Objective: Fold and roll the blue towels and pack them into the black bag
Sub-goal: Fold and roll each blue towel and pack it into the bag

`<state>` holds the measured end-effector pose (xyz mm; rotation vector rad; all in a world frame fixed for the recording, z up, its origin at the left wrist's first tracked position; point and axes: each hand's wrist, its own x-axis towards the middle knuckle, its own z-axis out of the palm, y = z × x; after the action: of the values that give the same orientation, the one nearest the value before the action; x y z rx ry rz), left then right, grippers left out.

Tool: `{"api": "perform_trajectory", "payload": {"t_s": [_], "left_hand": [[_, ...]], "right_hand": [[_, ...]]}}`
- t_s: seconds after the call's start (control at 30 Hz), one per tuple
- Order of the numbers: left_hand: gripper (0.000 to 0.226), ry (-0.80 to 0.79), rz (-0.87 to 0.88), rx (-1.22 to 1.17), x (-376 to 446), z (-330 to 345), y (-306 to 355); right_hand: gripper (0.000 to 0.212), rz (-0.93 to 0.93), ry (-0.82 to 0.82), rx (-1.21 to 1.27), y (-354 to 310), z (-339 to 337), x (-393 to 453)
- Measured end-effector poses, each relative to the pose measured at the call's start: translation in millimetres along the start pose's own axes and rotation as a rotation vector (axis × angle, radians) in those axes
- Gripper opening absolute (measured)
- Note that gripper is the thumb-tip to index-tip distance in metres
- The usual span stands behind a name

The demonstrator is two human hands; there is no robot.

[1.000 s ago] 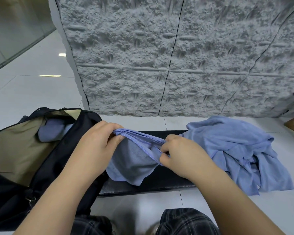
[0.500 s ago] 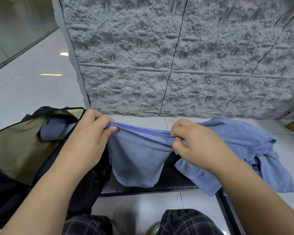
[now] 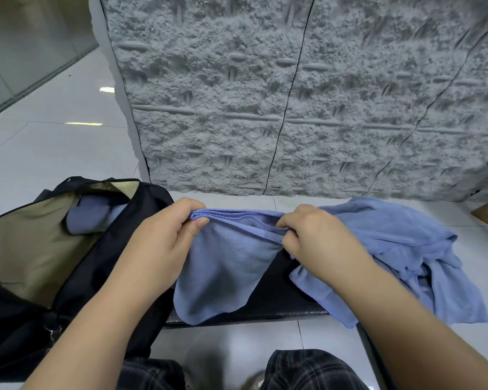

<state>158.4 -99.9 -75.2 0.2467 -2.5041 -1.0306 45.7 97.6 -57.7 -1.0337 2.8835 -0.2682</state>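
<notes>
holding the towel (image 3: 226, 266) up by its top hem, left hand (image 3: 164, 246) pinching one corner and right hand (image 3: 313, 237) pinching the other, so it hangs flat over the black bench (image 3: 276, 299) and we can line up edges for a fold. the bag (image 3: 102, 266) sits open just left with one rolled towel (image 3: 88, 218) inside, and the unfolded pile (image 3: 400, 249) waits right.
</notes>
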Motion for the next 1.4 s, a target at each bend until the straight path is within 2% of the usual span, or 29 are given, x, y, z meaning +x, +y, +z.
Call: {"api": "perform_trajectory", "payload": {"t_s": [0.13,0.2,0.27,0.33,0.4,0.47,0.57,0.7,0.83,0.9,0.97,1.13,1.27,1.4], "left_hand": [[0.026,0.005,-0.025,-0.04,2.7,-5.0,2.0],[0.025,-0.025,-0.055,-0.074,2.8,-1.7,2.3],[0.018,-0.048,-0.068,-0.083,3.0,2.9,0.3],[0.012,-0.038,-0.042,-0.023,3.1,5.7,-2.9],[0.01,-0.014,0.003,0.065,3.0,6.9,-5.3],[0.01,-0.024,0.023,0.107,3.0,7.8,-3.5],[0.01,-0.036,0.037,0.101,2.8,8.8,-0.5],[0.009,-0.043,0.056,0.107,1.3,7.7,2.1],[0.011,-0.037,0.045,0.098,0.1,7.8,4.5],[0.011,-0.03,0.044,0.095,-0.9,8.2,5.3],[0.012,-0.034,0.048,0.096,-1.8,9.7,7.1],[0.015,-0.06,0.066,0.101,-1.3,15.1,9.7],[0.014,-0.065,0.072,0.101,-1.5,16.5,10.4],[0.018,-0.058,0.077,0.097,-1.6,18.2,8.9]], "right_hand": [[0.034,-0.115,-0.054,0.026,2.6,-8.2,-1.1],[0.025,-0.189,-0.134,0.025,2.6,-11.3,0.5],[0.026,-0.205,-0.201,-0.025,1.9,-13.5,1.5],[0.029,-0.148,-0.216,-0.135,4.0,-11.0,3.3],[0.024,-0.067,-0.146,-0.189,6.5,-7.9,5.8],[0.028,0.027,-0.101,-0.189,8.2,-2.6,8.4],[0.037,0.11,-0.07,-0.104,5.1,1.9,8.5],[0.045,0.109,-0.071,0.041,-2.9,-1.1,3.3],[0.023,0.165,-0.017,0.149,-3.2,-1.2,-0.4],[0.025,0.199,0.019,0.16,-2.1,-0.9,-1.3],[0.019,0.199,0.022,0.124,-1.6,0.6,-1.0],[0.038,0.221,0.069,-0.004,-5.3,6.6,0.3],[0.031,0.236,0.105,-0.075,-6.9,10.6,1.9],[0.018,0.345,0.063,-0.078,-4.3,14.0,9.0]]}}
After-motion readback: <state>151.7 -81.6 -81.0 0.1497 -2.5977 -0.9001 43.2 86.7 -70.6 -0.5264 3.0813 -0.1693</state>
